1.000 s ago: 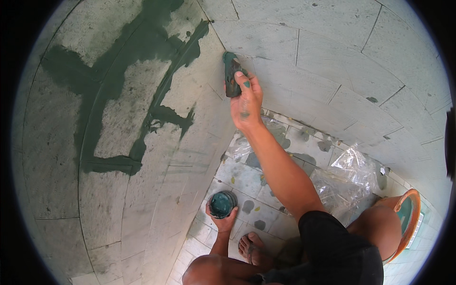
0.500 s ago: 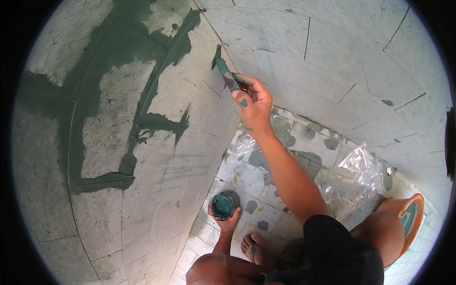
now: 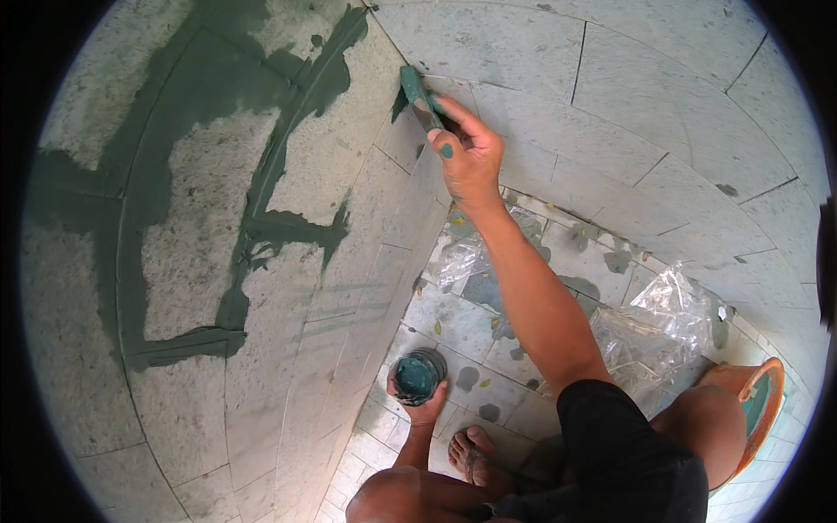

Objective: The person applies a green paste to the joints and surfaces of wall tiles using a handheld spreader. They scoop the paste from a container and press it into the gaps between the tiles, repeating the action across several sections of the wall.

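Spreader (image 3: 411,83), green-coated, slants at twelve o'clock, pinched in the right hand (image 3: 472,164), its tip at the wall corner (image 3: 389,37) beside a green smear (image 3: 399,105). The left hand (image 3: 424,410) grasps a round cup (image 3: 435,360) of green paste (image 3: 413,380) at six o'clock. An orange bucket (image 3: 722,376) sits at four o'clock.

Soft, fairly even light is filling the frame, with the pale wall (image 3: 645,166) at the upper right looking bright and diffuse shadow gathering beside the foot (image 3: 475,449) at the lower centre. Crumpled clear plastic (image 3: 671,298) is throwing white glints at the right. The right hand (image 3: 475,166) is showing little blur. Tile joints (image 3: 579,63) are bowing toward the circular, bluish-fringed black border.
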A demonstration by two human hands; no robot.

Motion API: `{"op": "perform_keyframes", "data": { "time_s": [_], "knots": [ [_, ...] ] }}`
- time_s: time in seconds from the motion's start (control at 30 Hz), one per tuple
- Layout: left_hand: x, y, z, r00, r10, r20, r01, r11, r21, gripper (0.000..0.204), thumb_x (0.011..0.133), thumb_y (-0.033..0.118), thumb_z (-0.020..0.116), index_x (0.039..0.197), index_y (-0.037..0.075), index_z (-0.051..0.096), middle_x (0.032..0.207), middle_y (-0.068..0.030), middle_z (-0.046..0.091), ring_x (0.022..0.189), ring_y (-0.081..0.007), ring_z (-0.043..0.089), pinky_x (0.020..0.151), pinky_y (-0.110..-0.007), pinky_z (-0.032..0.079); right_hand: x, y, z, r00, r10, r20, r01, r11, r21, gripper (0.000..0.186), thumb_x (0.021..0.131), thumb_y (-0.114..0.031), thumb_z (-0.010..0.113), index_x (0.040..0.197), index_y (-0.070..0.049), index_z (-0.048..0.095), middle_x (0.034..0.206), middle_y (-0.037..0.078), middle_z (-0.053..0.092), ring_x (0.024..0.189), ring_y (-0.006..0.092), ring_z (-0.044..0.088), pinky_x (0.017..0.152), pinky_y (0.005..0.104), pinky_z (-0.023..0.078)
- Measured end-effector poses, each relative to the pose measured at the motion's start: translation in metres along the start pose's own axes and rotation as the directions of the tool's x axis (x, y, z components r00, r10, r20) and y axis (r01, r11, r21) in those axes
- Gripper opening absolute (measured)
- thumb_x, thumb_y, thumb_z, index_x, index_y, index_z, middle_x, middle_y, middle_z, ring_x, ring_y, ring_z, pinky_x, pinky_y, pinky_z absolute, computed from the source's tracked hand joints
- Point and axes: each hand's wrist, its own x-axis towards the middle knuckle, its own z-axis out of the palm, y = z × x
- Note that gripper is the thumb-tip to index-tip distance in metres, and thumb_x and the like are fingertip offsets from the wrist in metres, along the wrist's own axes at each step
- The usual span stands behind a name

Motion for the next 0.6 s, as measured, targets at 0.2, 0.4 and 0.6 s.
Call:
{"op": "perform_keyframes", "data": {
  "time_s": [0.2,0.4,0.6],
  "knots": [
    [-0.002,-0.002,0.001,1.000,-0.013,-0.022,0.012,0.999,-0.047,0.113,0.059,0.040,0.087,0.140,-0.004,0.020,0.132,-0.0191,0.035,0.126,-0.0341,0.036,0.109,-0.046,0.028,-0.010,-0.013,-0.007,0.928,0.366,0.066,-0.370,0.928,0.044,0.040,0.076,0.006,0.061,0.116,0.006,0.064,0.124,0.018,0.060,0.114,0.0199,0.056,0.100,0.0299,0.041],
    [0.003,0.003,-0.001,1.000,0.014,0.015,-0.014,1.000,-0.025,0.112,0.059,0.035,0.086,0.140,-0.004,0.019,0.133,-0.0194,0.035,0.126,-0.0342,0.036,0.109,-0.046,0.028,-0.040,0.005,-0.002,0.982,0.016,0.189,-0.022,0.999,0.031,0.046,0.070,0.010,0.061,0.115,0.001,0.066,0.127,0.019,0.057,0.119,0.0225,0.054,0.101,0.0308,0.041],
    [0.000,-0.004,0.002,0.999,0.019,-0.032,-0.021,0.999,-0.050,0.111,0.058,0.034,0.086,0.139,-0.004,0.020,0.132,-0.0191,0.035,0.126,-0.0339,0.037,0.109,-0.046,0.028,-0.057,-0.011,-0.005,0.948,0.167,0.272,-0.221,0.959,0.179,0.045,0.072,0.010,0.060,0.116,0.003,0.065,0.127,0.021,0.057,0.117,0.0216,0.054,0.099,0.0301,0.041]
  ]
}}
